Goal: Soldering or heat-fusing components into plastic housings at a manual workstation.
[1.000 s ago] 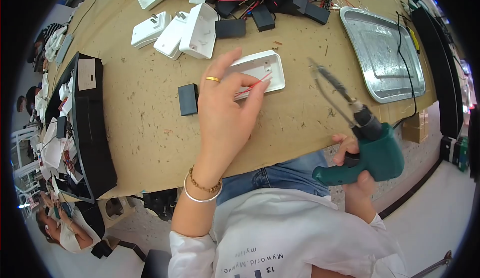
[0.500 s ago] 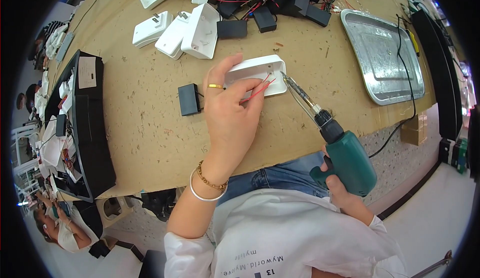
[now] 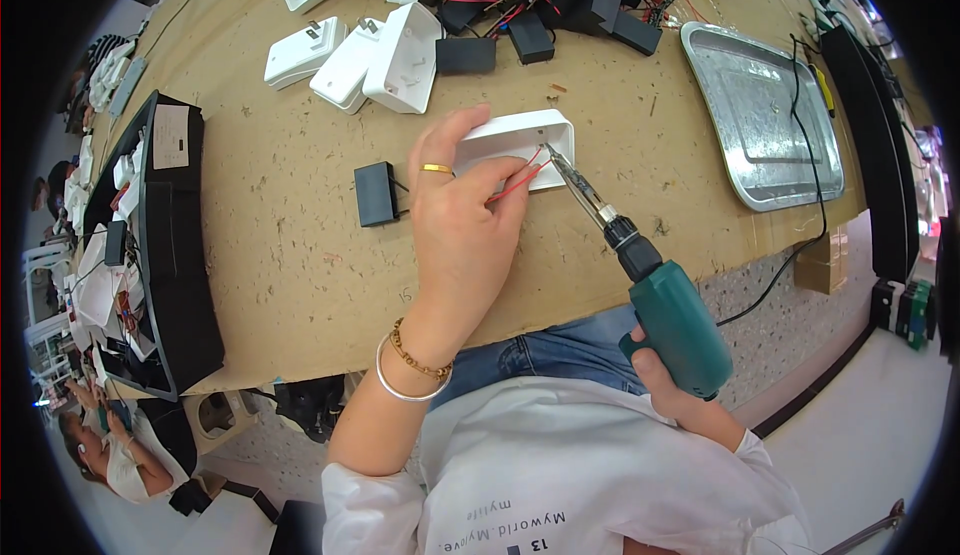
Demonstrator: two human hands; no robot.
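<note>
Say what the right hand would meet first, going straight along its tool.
The right hand, green tool leading, would probably meet the white case first, near the red wires; depth is unclear.

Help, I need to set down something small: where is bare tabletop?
Two fairly bare patches: between the black bin and the lone black box, and between the white case and the metal tray. The far side is crowded with white housings and piled black boxes.

- Bright, even light on the worktable here; shadows soft.
- I catch glare off the metal tray, two o'clock.
- Edges bow into blackness.
</note>
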